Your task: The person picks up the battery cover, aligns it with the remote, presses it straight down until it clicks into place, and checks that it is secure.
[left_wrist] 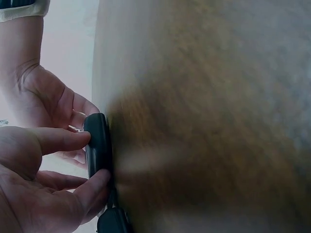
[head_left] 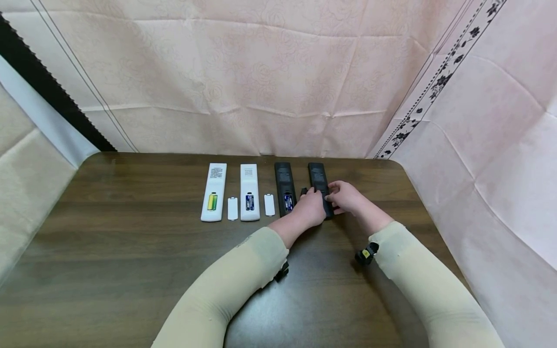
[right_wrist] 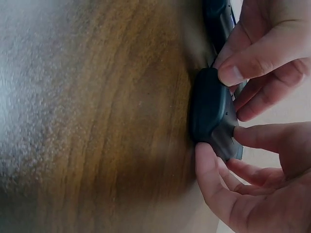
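Observation:
The rightmost black remote control [head_left: 317,175] lies back side up on the table, with both hands at its near half. My left hand [head_left: 310,209] grips its left side; in the left wrist view the thumb is on the upper edge of the remote and the fingers on its side. From the right, my right hand [head_left: 346,197] pinches it, thumb on the back and fingertips along the edge in the right wrist view. The hands hide its battery area. A small black piece [head_left: 303,191] shows just past the left hand. Beside it lies another black remote [head_left: 285,175], batteries exposed.
Two white remotes [head_left: 213,186] lie back up to the left, with batteries in their uncovered compartments. Near them are two white battery covers [head_left: 232,209]. The brown wooden table [head_left: 130,241] ends at a patterned cloth [head_left: 261,87] behind it.

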Demonstrator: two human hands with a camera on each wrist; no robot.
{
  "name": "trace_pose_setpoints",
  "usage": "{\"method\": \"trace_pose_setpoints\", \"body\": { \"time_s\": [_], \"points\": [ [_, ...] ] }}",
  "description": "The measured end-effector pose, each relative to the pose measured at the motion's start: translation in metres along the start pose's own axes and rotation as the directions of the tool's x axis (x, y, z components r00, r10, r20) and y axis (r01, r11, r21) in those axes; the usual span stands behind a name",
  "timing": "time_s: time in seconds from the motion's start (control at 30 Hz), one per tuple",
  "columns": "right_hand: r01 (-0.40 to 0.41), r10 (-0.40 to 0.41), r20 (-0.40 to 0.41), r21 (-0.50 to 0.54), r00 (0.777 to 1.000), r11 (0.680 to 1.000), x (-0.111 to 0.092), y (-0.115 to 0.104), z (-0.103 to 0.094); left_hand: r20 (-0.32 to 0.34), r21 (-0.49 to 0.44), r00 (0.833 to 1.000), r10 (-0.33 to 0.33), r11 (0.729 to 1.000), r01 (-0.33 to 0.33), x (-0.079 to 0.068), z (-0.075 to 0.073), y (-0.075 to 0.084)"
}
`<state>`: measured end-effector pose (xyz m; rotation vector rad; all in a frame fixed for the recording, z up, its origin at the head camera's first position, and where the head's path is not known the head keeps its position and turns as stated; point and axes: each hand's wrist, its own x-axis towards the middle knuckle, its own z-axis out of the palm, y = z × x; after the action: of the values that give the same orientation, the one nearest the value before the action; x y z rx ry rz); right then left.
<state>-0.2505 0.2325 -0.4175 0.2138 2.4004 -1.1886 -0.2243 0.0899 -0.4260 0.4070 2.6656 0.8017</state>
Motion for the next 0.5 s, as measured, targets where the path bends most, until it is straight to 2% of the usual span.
{"method": "trace_pose_setpoints", "body": {
  "time_s": [0.3,0.5],
  "points": [
    [0.010,-0.010,-0.019,-0.004,1.000,1.000,-0.0012,0.0012,0.0023,-0.001,-0.030,1.000,-0.013,0.999,0.013,-0.0049,0.0002,-0.0012],
    [0.031,-0.031,-0.044,-0.011,0.999,0.999,-0.0026,0.0057,0.0036,-0.014,-0.105,0.998,0.056,0.993,-0.057,-0.0076,0.0019,-0.0048]
  ]
}}
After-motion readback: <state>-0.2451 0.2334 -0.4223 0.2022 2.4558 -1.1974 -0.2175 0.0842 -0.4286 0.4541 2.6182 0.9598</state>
